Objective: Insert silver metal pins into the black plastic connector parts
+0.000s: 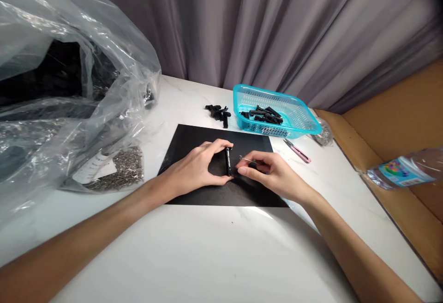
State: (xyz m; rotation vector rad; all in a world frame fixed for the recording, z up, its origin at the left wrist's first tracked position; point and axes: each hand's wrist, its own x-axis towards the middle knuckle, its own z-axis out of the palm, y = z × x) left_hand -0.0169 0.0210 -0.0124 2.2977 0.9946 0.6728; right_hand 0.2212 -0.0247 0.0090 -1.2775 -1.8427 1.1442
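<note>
Between the thumb and fingers of my left hand (202, 166) a slim black plastic part (228, 161) is gripped at its two ends, standing lengthwise away from me over a black mat (194, 139). A pale, shiny strip shows along its side. My right hand (272, 171) pinches a thin metal wire piece (246, 159), its looped tip pointing left, a short way from the black part. The wire's other end is hidden in my fingers.
Behind the mat lie loose black parts (218, 113) and a blue basket (294, 130) with more. Pink-handled snips (297, 151) rest at right, near a cardboard box (391, 109) and plastic bottle (404, 171). Leftward, a large clear bag (114, 39) stands by a bag of small metal pieces (126, 169).
</note>
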